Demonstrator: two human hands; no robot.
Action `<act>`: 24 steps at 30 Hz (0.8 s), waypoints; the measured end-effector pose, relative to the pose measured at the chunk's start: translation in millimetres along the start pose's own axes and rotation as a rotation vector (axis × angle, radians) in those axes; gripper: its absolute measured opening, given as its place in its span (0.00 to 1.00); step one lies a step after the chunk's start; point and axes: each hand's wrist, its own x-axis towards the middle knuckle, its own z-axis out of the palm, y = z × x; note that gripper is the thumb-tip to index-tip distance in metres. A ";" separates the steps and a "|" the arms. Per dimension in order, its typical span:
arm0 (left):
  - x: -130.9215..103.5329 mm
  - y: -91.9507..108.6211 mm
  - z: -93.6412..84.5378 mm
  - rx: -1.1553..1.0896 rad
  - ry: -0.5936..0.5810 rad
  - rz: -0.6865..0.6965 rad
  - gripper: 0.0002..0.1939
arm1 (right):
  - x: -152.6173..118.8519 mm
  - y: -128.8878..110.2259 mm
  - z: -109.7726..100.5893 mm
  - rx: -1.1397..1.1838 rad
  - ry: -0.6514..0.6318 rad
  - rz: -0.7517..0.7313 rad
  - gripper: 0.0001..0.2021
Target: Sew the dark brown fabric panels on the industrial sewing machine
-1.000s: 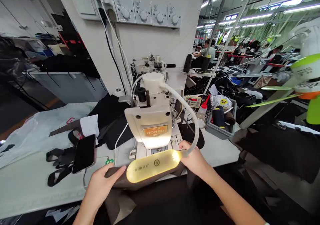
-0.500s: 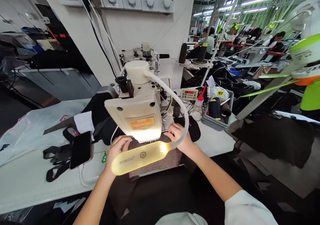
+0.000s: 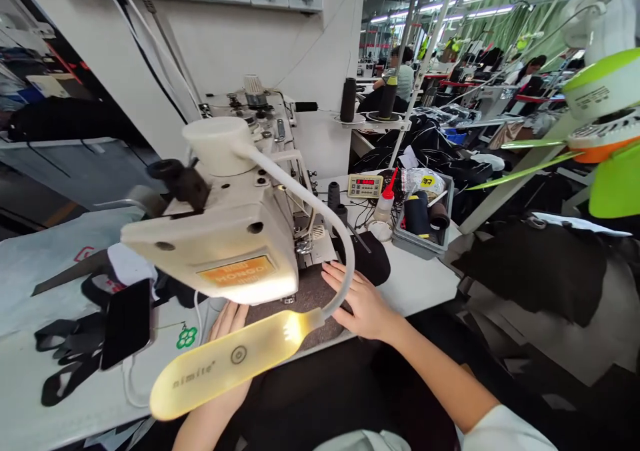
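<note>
A piece of dark brown fabric (image 3: 320,287) lies under the head of a white sewing machine (image 3: 235,237). My right hand (image 3: 365,307) rests flat on the fabric's right side, fingers stretched out and thumb apart. At the fabric's left edge is my left hand (image 3: 229,321), fingers extended and lying flat; its palm and wrist are partly hidden behind a lit, yellowish lamp (image 3: 230,364). That lamp hangs from a white bendy neck on top of the machine. The needle area is mostly covered by the machine head.
On the left of the table lie a phone (image 3: 127,323), black straps (image 3: 70,347) and a green charm (image 3: 187,337). To the right stand a control box (image 3: 365,186), a red-tipped bottle (image 3: 385,204) and a grey bin (image 3: 425,244) with thread spools. A green-bladed fan (image 3: 600,137) is at far right.
My right hand has gone from curled fingers to a flat, spread pose on the fabric. My left fingers, bent before, are now straighter. The view has moved closer to the machine.
</note>
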 end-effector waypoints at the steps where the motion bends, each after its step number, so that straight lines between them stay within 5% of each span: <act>1: -0.7 -4.2 0.7 0.024 -0.012 0.013 0.27 | 0.8 -0.1 -0.3 0.007 0.007 -0.002 0.26; 9: -12.7 -28.2 3.2 0.139 -0.097 0.066 0.31 | -5.2 -7.2 -0.6 -0.008 0.015 0.022 0.27; 24: -11.3 -25.6 0.1 0.133 -0.076 0.079 0.35 | -1.1 -7.0 -3.6 -0.008 -0.003 0.048 0.26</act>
